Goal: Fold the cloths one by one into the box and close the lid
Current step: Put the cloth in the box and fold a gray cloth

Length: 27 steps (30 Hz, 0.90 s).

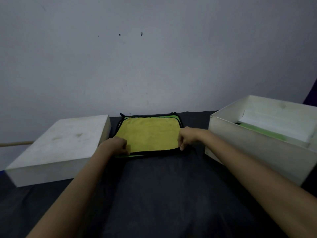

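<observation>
Centrally, a yellow cloth [148,135] atop a green cloth [177,117] is pinched at its near corners by the left hand [118,146] and right hand [187,137]; the lid [56,148] lies left, the open box [257,143] right.

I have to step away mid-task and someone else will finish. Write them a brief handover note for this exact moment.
Left hand: pinching the near-left corner of the yellow cloth.
Right hand: pinching its near-right corner.
The cloth lies flat atop a stack, green cloth beneath, on the dark sheet.
Open box on the right already holds folded cloth; lid lies on the left.
Left: fold this cloth, box it, do the rest, close the lid.
</observation>
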{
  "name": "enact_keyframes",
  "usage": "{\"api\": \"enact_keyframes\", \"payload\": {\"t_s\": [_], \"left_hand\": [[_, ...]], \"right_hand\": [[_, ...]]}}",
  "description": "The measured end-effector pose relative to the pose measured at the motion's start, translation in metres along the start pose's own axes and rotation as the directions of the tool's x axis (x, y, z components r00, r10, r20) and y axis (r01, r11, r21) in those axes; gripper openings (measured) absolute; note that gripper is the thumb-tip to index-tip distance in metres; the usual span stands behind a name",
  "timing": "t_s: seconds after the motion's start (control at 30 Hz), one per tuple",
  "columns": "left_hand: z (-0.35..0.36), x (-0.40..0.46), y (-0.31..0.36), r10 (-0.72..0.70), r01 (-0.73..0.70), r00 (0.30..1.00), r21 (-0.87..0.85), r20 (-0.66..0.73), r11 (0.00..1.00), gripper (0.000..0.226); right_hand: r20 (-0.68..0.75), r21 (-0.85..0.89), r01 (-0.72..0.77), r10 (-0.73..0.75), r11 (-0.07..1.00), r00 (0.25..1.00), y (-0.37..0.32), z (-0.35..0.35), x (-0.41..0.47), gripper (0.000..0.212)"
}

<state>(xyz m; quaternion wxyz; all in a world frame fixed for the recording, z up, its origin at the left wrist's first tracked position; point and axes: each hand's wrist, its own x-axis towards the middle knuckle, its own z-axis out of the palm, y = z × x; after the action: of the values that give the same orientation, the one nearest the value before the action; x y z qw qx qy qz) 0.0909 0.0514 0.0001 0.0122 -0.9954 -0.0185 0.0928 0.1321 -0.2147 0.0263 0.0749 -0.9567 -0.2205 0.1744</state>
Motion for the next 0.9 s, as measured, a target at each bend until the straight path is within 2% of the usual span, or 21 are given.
{"api": "enact_keyframes", "payload": {"t_s": [0.2, 0.3, 0.47, 0.57, 0.63, 0.73, 0.8, 0.9], "left_hand": [[0.001, 0.002, -0.006, 0.010, -0.010, 1.000, 0.024, 0.023, 1.000, 0.033], [-0.002, 0.003, -0.013, 0.006, -0.006, 1.000, -0.004, -0.008, 1.000, 0.027], [-0.005, 0.006, -0.018, 0.006, -0.007, 0.998, -0.009, -0.069, 1.000, 0.026], [-0.006, 0.002, -0.015, -0.016, 0.011, 0.985, -0.030, -0.174, 1.000, 0.025], [-0.012, -0.004, -0.012, -0.054, 0.024, 0.952, -0.101, -0.301, 0.995, 0.026], [-0.031, -0.017, -0.009, -0.101, -0.023, 0.855, -0.232, -0.509, 0.972, 0.026], [-0.048, -0.029, -0.009, -0.078, -0.103, 0.791, -0.257, -0.607, 0.961, 0.028], [-0.071, -0.056, -0.012, -0.011, -0.218, 0.703, -0.231, -0.711, 0.948, 0.020]], "right_hand": [[0.062, 0.071, -0.058, 0.053, 0.996, 0.997, 0.002, -0.002, 0.008, 0.023], [0.098, 0.101, -0.068, 0.058, 0.993, 0.993, 0.004, -0.008, 0.009, 0.009], [0.078, 0.082, -0.099, 0.092, 0.992, 0.993, 0.004, -0.012, 0.014, 0.024], [-0.030, 0.061, -0.109, 0.111, 0.992, 0.993, 0.003, -0.014, 0.014, 0.031], [-0.184, 0.033, -0.095, 0.099, 0.995, 0.978, 0.003, -0.020, 0.010, 0.029], [-0.413, 0.125, -0.030, 0.079, 0.992, 0.907, 0.001, -0.037, -0.004, 0.025], [-0.526, 0.159, 0.037, 0.053, 0.986, 0.849, 0.001, -0.051, -0.019, 0.025], [-0.585, 0.080, 0.110, -0.042, 0.991, 0.810, -0.001, -0.067, -0.055, 0.021]]}}
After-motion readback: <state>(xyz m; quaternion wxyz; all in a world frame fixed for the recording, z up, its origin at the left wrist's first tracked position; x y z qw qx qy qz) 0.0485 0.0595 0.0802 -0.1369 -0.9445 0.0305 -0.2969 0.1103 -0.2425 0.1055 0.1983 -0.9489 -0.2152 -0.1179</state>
